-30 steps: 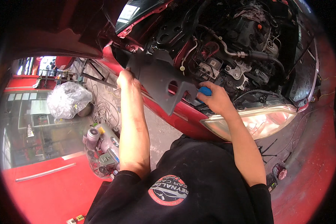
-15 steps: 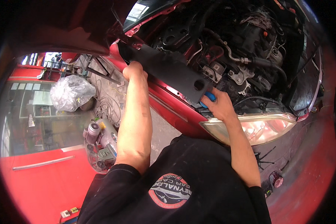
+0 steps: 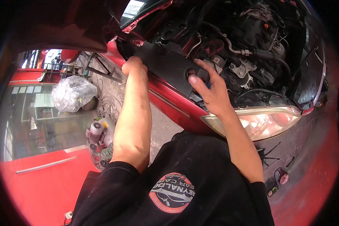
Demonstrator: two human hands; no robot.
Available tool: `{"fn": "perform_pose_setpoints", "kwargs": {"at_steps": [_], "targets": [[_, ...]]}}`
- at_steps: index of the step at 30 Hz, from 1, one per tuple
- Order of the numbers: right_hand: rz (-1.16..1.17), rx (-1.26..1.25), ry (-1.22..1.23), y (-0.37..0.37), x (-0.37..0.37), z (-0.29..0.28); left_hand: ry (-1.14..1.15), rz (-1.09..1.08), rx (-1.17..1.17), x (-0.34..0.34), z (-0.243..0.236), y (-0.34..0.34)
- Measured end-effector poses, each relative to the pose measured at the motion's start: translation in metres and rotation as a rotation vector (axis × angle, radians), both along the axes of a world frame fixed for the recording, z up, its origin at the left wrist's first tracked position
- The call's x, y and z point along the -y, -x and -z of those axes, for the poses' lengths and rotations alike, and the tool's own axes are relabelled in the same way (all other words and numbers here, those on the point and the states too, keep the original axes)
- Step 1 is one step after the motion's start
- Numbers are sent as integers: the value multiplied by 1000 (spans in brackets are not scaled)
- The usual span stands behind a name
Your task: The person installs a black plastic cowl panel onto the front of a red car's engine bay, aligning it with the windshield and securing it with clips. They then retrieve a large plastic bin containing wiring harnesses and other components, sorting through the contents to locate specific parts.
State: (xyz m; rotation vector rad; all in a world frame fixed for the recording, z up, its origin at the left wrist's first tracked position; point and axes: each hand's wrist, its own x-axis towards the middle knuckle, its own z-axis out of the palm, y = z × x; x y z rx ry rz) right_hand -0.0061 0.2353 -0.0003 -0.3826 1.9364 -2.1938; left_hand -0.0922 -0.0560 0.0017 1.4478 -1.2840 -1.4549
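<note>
The right hand [image 3: 215, 90] has thumb and index finger wide apart at the lower right end of the black panel [image 3: 160, 62], the thumb tip by its hole. The left hand [image 3: 135, 67] is at the panel's near edge, its fingers hidden, so their grip cannot be told. The panel lies upper centre, along the red fender [image 3: 169, 100]. The headlight [image 3: 261, 124] sits right of centre, the engine [image 3: 252, 34] upper right, a compressor [image 3: 101, 139] lower left.
</note>
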Motion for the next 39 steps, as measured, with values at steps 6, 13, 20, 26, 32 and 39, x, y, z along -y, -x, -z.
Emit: {"fn": "perform_pose_setpoints", "kwargs": {"at_steps": [6,13,20,26,32,39], "targets": [[-64,240,411,2,-2,25,8,36,163,-12,-11,-5],[25,20,-231,5,0,54,678,638,684,117,20,-27],[-29,-102,-288,10,-17,86,1447,946,718,-27,-9,-23],[-70,-112,-355,7,-16,71,1327,1891,548,-108,-24,-39],[-130,-56,-292,9,-21,67,1227,2140,638,-95,-35,-34],[-91,-113,-274,3,-21,76,1263,2162,628,-90,-35,-39]]}}
